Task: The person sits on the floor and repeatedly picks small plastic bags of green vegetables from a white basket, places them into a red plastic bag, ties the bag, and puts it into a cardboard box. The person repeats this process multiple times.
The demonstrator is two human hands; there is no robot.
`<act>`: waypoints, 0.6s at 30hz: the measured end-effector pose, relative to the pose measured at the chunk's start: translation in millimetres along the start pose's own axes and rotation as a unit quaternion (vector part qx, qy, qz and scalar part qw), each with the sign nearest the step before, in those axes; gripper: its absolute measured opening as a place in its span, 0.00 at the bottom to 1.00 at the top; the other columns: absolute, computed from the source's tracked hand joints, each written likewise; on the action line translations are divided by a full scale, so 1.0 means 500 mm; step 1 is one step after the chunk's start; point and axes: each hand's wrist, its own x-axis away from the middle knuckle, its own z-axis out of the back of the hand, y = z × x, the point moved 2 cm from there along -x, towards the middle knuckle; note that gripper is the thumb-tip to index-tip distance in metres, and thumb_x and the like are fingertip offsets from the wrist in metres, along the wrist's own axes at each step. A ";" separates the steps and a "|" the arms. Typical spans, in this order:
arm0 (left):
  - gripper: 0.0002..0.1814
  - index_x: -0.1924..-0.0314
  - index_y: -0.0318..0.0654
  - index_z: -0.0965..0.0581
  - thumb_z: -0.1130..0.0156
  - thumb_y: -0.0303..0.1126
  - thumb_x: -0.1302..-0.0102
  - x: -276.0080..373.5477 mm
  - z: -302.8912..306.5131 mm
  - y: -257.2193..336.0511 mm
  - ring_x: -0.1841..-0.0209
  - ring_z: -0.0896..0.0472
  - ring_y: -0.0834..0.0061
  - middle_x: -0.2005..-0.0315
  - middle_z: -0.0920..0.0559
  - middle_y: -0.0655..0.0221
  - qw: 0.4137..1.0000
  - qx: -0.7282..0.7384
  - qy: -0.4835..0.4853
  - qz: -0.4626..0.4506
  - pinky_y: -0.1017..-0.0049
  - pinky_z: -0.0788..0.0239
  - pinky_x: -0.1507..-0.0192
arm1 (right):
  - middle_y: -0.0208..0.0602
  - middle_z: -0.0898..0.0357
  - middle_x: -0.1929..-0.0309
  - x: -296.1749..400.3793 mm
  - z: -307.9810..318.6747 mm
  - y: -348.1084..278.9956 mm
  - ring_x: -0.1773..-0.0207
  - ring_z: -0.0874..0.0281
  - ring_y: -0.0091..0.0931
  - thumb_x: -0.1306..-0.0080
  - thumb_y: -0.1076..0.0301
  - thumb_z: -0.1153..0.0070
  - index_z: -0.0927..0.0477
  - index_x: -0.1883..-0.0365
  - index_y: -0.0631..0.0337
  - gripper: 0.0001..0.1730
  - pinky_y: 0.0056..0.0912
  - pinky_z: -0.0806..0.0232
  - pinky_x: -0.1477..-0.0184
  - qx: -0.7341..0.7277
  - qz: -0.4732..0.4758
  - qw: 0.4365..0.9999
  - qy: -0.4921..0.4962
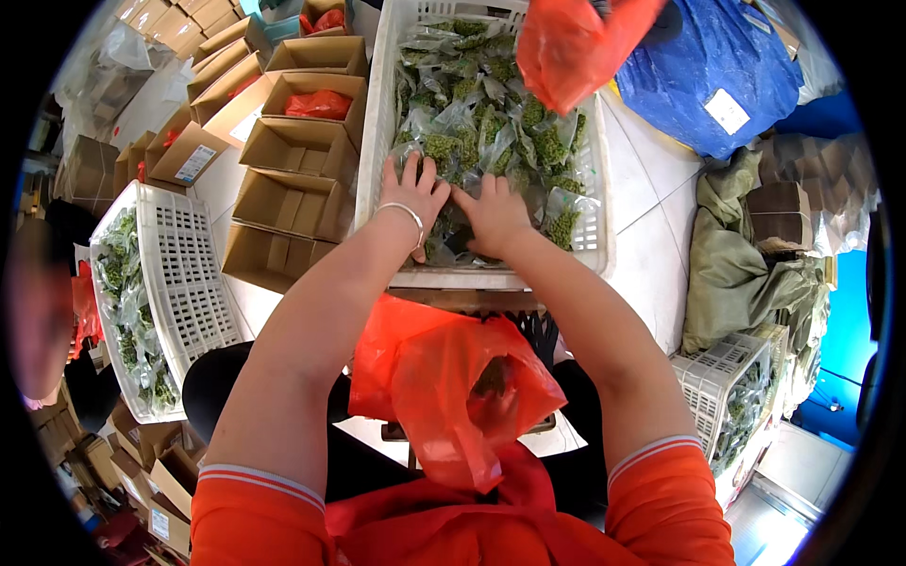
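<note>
Both of my hands reach into a white plastic crate (607, 212) filled with small clear plastic bags of green berry clusters (467, 141). My left hand (412, 194), with a silver bangle at the wrist, rests on the bags near the crate's left wall, its fingers spread. Just beside it, my right hand (499, 219) presses among the bags. Its fingertips are partly hidden, so I cannot tell whether it grips one. An opened red plastic bag (439, 375) sits at my lap below the crate, with something dark and greenish visible through its mouth.
Open cardboard boxes (294, 201) line the crate's left side, one holding a red bag (318, 105). Another white crate (191, 269) of bagged greens stands further left. Someone else's red plastic bag (577, 56) hangs over the far right corner. A blue sack (715, 71) lies beyond.
</note>
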 end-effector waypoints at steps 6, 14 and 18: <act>0.67 0.30 0.42 0.44 0.18 0.58 0.68 -0.043 -0.028 0.010 0.29 0.47 0.52 0.32 0.44 0.56 0.998 -0.009 0.048 0.040 0.56 0.33 0.42 | 0.47 0.34 0.46 -0.047 -0.022 0.008 0.51 0.25 0.41 0.46 0.44 0.32 0.39 0.36 0.41 0.43 0.43 0.27 0.58 0.002 -0.005 0.999 0.043; 0.33 0.45 0.42 0.29 0.27 0.41 0.50 -0.017 -0.038 0.011 0.40 0.30 0.55 0.46 0.32 0.61 0.998 0.049 0.012 0.022 0.61 0.27 0.49 | 0.48 0.24 0.54 0.002 -0.015 0.056 0.61 0.19 0.41 0.40 0.51 0.38 0.24 0.47 0.46 0.24 0.41 0.26 0.60 -0.135 0.068 0.979 0.133; 0.24 0.48 0.40 0.27 0.32 0.32 0.46 0.032 0.028 -0.023 0.57 0.19 0.58 0.54 0.25 0.59 0.940 0.312 0.125 0.052 0.65 0.26 0.50 | 0.44 0.22 0.47 0.085 -0.002 0.160 0.54 0.19 0.36 0.33 0.51 0.43 0.27 0.41 0.52 0.25 0.39 0.27 0.55 -0.516 -0.015 0.848 0.119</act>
